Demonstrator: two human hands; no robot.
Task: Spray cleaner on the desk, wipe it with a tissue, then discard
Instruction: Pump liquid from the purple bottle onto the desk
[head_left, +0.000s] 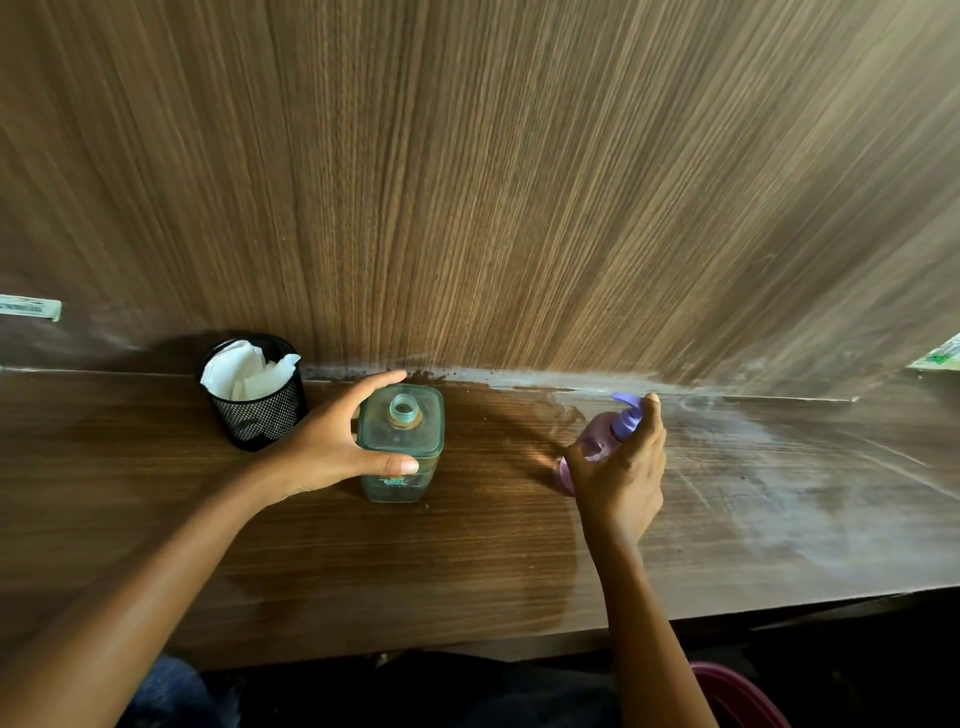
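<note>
Two hands over desk (467, 571), right hand (621, 475) fingers clasped round purple spray bottle (597, 441) centre right, left hand (332, 441) fingers spread wide about clear bottle (402, 447), grip unclear, tissue (244, 366) kept in mesh cup (260, 415), open desk rightward

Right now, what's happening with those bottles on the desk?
A person is cleaning the wooden desk. The right hand holds a purple spray bottle, a finger on its pump, beside a whitish patch. The left hand grips a clear uncapped bottle. Tissues sit in a black mesh cup.
</note>
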